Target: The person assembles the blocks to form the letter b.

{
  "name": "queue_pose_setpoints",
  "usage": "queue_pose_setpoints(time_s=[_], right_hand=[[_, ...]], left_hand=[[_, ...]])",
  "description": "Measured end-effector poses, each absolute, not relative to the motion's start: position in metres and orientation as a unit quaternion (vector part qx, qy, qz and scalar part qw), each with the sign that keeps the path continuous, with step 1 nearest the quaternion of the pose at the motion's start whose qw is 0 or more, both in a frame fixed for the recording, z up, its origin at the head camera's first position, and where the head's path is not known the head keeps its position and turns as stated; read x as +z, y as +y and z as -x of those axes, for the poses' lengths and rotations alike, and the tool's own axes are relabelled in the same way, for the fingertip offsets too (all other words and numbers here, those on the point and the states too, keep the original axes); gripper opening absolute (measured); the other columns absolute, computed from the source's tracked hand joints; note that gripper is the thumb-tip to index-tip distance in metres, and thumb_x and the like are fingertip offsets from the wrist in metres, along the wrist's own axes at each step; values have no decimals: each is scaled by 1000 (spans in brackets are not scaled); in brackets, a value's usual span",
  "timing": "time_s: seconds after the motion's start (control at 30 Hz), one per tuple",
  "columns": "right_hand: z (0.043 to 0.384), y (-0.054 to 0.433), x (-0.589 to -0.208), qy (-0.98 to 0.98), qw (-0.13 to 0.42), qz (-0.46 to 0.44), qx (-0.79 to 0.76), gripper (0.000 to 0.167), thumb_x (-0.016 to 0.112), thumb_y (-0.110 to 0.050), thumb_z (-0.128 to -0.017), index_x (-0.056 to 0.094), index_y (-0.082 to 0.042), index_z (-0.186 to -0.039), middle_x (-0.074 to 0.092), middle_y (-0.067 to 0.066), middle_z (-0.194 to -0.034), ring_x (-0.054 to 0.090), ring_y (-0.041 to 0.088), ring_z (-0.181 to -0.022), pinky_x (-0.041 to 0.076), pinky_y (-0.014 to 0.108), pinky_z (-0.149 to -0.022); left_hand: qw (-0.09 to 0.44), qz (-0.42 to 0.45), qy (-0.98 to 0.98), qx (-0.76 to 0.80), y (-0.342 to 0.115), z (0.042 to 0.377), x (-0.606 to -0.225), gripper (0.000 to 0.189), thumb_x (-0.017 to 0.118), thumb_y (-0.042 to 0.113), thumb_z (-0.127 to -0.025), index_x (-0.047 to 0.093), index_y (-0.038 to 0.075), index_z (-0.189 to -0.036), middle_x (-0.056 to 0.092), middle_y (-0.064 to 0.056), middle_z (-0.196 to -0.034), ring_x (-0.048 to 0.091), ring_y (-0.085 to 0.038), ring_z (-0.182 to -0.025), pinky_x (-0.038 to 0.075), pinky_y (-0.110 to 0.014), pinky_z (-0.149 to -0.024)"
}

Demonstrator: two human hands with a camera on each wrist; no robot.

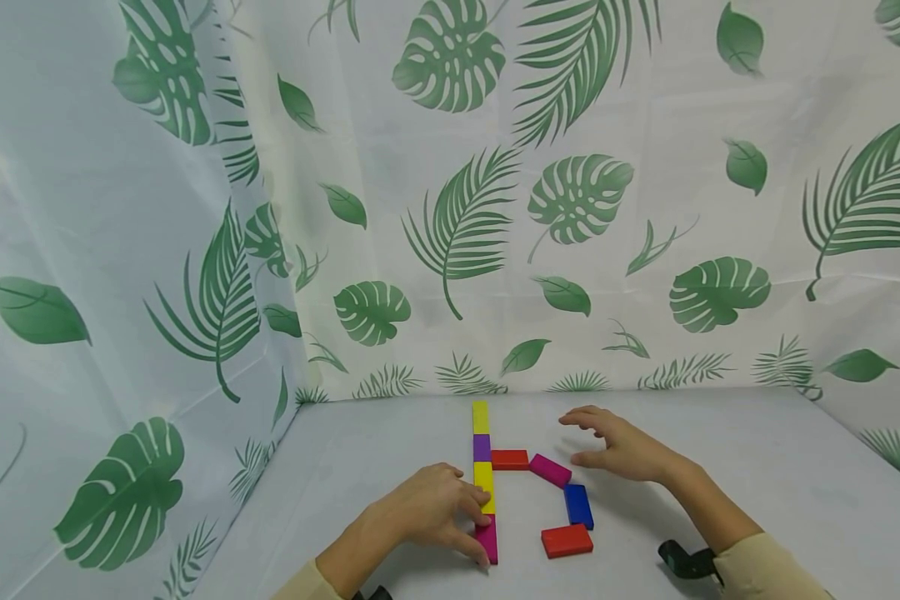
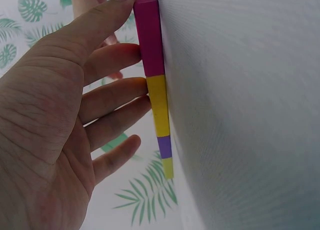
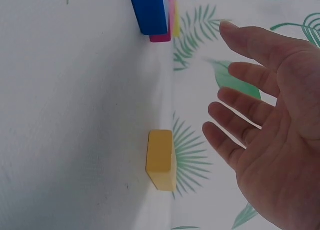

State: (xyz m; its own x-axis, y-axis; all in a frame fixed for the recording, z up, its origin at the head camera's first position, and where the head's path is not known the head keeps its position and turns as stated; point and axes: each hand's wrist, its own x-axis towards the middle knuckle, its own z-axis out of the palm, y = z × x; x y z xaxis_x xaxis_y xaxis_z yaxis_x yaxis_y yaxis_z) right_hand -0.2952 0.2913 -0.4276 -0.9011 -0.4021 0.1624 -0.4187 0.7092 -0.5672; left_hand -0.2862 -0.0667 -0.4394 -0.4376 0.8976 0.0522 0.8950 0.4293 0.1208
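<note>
My left hand (image 1: 438,508) lies beside a straight row of blocks, its fairly straight fingers touching their left side. The thumb is at the near end of the magenta block (image 1: 487,542), and other fingertips reach the long yellow block (image 1: 483,483). Beyond these, the row continues with a purple block (image 1: 482,447) and a pale yellow block (image 1: 480,417). My right hand (image 1: 630,446) hovers over the table with spread fingers and holds nothing. In the right wrist view a yellow-orange block (image 3: 160,157) stands near its fingers; the head view does not show that one.
Right of the row, a red block (image 1: 510,460), a slanted magenta block (image 1: 551,470), a blue block (image 1: 579,507) and another red block (image 1: 567,541) form a curve. Leaf-printed curtains (image 1: 495,333) border the white table (image 1: 390,425) at the back and sides.
</note>
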Motion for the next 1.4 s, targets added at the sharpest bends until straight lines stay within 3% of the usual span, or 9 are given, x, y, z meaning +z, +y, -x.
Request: queue_pose_setpoints(time_s=[0.33,0.93,1.13,1.4], right_hand=[[296,296,-425,-927,12,-213,309,55,79,-29,-93,60,-13,-142,58,15,-144,54,45,-131,58,60,-93],[298,320,-434,-931,1,-185,313,52,80,-24,-92,62,-6,-138,59,18,-142,54,48,-131,52,64,-102],[297,325,-434,-934,-25,-180,309,53,85,-18,-85,65,-8,-134,62,16,-139,54,46,-130,53,63,-101],[299,330,-435,-939,-37,-173,294,47,84,-15,-85,68,-9,-129,64,16,-134,58,37,-121,54,60,-100]], left_hand=[[13,-528,847,65,-67,286,-440,52,73,73,-82,79,37,-118,73,18,-125,64,9,-114,51,-33,-109],[7,-534,843,67,-68,288,-442,52,72,72,-84,80,34,-118,73,19,-125,64,7,-114,50,-33,-110],[9,-532,844,69,-68,287,-440,51,72,72,-83,80,35,-118,73,18,-126,64,7,-115,50,-34,-111],[16,-526,848,70,-66,285,-438,52,73,72,-83,80,35,-118,73,17,-126,65,8,-115,50,-33,-110]])
